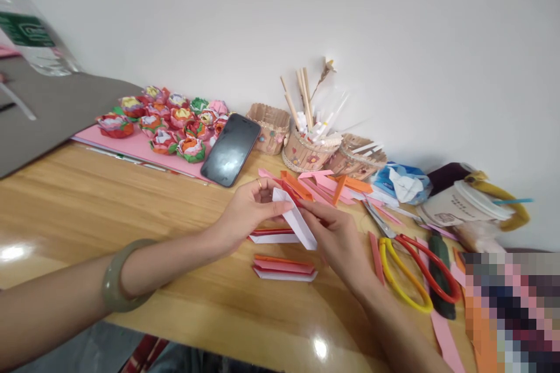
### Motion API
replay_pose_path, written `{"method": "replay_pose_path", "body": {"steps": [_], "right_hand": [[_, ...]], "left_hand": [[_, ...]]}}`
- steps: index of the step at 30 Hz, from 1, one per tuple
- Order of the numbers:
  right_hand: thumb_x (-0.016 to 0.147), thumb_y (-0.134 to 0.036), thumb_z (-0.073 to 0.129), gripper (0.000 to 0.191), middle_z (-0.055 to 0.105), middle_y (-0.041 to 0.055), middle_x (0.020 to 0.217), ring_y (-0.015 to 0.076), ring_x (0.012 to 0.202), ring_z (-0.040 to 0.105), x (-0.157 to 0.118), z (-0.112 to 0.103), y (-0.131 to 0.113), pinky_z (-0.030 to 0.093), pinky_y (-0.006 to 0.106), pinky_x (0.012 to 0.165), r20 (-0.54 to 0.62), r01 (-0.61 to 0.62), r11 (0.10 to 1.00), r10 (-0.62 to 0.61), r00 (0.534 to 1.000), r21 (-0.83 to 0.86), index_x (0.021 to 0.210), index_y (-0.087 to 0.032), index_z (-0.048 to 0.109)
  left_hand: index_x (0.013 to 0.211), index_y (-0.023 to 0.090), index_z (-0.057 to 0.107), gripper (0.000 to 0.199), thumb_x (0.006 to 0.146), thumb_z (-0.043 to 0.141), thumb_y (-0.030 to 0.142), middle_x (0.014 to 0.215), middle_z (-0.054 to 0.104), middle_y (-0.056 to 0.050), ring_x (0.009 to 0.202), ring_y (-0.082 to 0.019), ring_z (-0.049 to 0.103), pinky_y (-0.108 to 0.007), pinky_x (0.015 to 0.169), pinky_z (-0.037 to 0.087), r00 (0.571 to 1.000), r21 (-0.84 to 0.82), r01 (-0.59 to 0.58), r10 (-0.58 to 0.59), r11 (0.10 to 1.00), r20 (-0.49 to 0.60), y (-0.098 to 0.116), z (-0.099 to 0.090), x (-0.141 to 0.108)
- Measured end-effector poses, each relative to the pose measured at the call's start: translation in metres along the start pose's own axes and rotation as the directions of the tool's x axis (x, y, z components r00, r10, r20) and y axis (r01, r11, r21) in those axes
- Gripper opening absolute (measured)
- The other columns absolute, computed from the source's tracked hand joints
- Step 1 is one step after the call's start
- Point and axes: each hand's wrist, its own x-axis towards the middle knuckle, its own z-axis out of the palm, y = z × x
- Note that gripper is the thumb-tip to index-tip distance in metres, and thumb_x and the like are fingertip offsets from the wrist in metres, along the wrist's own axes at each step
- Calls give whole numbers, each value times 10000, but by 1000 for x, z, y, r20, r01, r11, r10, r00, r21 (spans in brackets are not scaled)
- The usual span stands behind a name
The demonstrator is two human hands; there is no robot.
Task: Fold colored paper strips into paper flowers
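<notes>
Both hands hold a folded paper strip [301, 227], white on its near face with red paper behind. My left hand [251, 207], a ring on one finger, pinches the strip's upper left end with the thumb across the white face. The fingers of my right hand [339, 236] are closed on its right edge, and their tips are partly hidden. Just below the hands lies a folded paper stack [275, 238] in red and white, partly covered by the held strip. Nearer the table's front is another folded stack [284, 269] in orange, red and white.
Scissors [405, 240] and a dark green tool [438, 271] lie right, among paper strips [335, 183]. Behind are a phone [231, 150], decorated wooden pots [310, 150], tissues [402, 182] and a white cup [457, 204]. Several paper flowers [164, 143] stand on pink sheets left. A bottle [37, 41] stands far left.
</notes>
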Motion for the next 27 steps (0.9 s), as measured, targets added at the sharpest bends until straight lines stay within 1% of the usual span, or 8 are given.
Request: {"method": "replay_pose_path", "body": {"steps": [2,4,8,11,15,17,21,27], "right_hand": [[820,-313,510,272,716,17,759,187,705,630,-2,4,-1,486,276,605,47,-8,997,5,999,79,938,-226,740],[818,-320,515,289,728,19,834,199,759,641,-3,5,-3,503,294,645,51,-24,990,17,999,142,1000,-230,721],[828,-320,510,310,725,33,868,202,764,634,-3,5,-4,496,303,655,37,-15,992,11,999,126,1045,-212,704],[832,-292,505,307,713,33,841,184,725,615,-3,3,-3,480,286,629,-19,11,996,-10,1000,85,1061,-218,696],[821,-234,492,320,699,39,838,172,703,600,-3,2,-4,481,288,625,-112,-6,998,14,994,67,1074,-221,688],[817,-221,497,307,695,48,909,183,775,611,-3,2,-5,491,295,657,-119,9,997,0,993,78,1049,-229,698],[819,-207,512,281,669,37,1063,207,1002,588,-6,5,-9,496,309,771,-103,65,983,-48,994,169,1009,-268,710],[837,-233,529,249,668,15,1099,204,1076,567,-10,10,-6,477,333,863,-137,59,963,-23,990,262,999,-295,707]], "left_hand": [[769,133,595,237,595,746,186,706,647,13,628,-93,596,-210,578,488,998,-2,-14,14,1000,-60,0,0,0],[755,129,589,222,600,741,173,687,640,23,613,-78,587,-187,561,479,996,-21,-22,20,1000,-90,0,-1,1],[741,135,572,223,602,744,162,664,633,40,600,-71,585,-174,541,475,993,-49,-56,51,997,-103,0,-2,2],[737,140,569,217,610,743,163,671,644,37,611,-78,598,-179,545,483,993,-64,-75,69,995,-92,0,-2,3],[705,144,564,209,611,747,176,659,640,39,616,-86,607,-192,562,490,994,-65,-66,60,996,-94,0,-2,2],[706,143,569,213,604,753,178,664,642,35,615,-88,610,-195,571,493,994,-73,-50,43,996,-102,0,-2,2],[695,131,581,177,619,740,149,656,649,27,602,-83,617,-186,576,504,995,-148,-29,15,989,-96,0,-2,3],[670,120,613,91,664,704,124,643,656,14,618,-95,634,-200,610,531,998,-208,-4,-9,978,-61,-1,-4,5]]}}
